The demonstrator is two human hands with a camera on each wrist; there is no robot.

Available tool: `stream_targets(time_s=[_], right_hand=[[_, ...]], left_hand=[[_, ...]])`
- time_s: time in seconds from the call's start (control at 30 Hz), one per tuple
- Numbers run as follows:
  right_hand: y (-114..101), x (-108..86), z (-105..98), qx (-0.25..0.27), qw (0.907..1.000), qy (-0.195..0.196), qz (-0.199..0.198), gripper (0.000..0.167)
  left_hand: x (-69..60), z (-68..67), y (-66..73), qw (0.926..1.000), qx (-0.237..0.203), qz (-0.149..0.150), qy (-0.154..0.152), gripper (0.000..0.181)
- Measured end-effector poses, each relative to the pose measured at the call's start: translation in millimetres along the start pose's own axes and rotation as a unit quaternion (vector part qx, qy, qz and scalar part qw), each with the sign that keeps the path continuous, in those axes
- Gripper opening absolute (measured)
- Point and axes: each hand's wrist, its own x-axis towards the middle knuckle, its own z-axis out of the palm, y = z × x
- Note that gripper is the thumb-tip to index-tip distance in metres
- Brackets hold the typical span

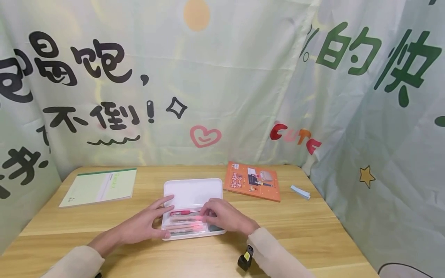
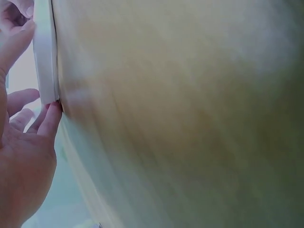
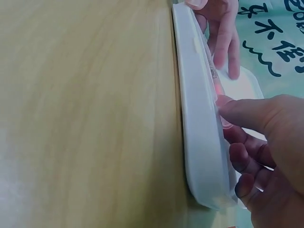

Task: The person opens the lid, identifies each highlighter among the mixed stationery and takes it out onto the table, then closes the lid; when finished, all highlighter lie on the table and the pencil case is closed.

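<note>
Head view, lower centre: our left hand (image 1: 147, 224), fingers apart, touches the pencil case (image 1: 192, 193).
We cannot tell whether our right hand (image 1: 224, 214) pinches a pen (image 1: 184, 219); best keep everything steady.

A: What sort of place, approx.?
B: Study spot: wood-grain table (image 1: 156, 264) w/ notebook (image 1: 101, 188), orange bk (image 1: 252, 182), open pencil case (image 1: 192, 192) w/ pens (image 1: 180, 212) inside.
A: Home or office?
B: Can't tell. Printed cloth (image 1: 236, 96) hangs at back & both sides, w/ Chinese lettering (image 1: 114, 63), pink heart (image 1: 205, 139) etc.
</note>
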Motion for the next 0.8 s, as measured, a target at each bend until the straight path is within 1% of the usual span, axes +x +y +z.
stream_targets(time_s=[0.07,0.17,0.33,0.47,0.6,0.8], right_hand=[[1.9,-1.9,-0.4,0.009,0.9999,0.009,0.002,0.014],[6.4,-6.1,-3.9,0.020,0.9992,0.032,0.010,0.013],[18.5,-19.6,-18.1,0.027,0.9965,0.076,0.023,0.011],[31.3,-34.3,-33.3,0.042,0.9933,0.102,0.036,0.012],[45.8,-51.1,-49.6,0.062,0.9884,0.124,0.060,0.010],[73.3,-78.0,-69.6,0.045,0.9821,0.165,0.079,0.009]], left_hand=[[-0.1,0.5,-0.5,1.0000,0.001,0.002,0.000,0.095],[-0.3,1.1,-1.0,1.0000,0.003,0.007,0.002,0.094],[-1.0,0.7,-0.9,0.9999,0.007,0.011,0.003,0.095],[-1.6,-0.4,-0.3,1.0000,0.005,0.003,-0.001,0.095],[-1.7,-0.8,-0.2,1.0000,0.004,0.001,-0.002,0.095],[-1.4,-1.0,-0.9,1.0000,0.003,0.001,-0.006,0.095]])
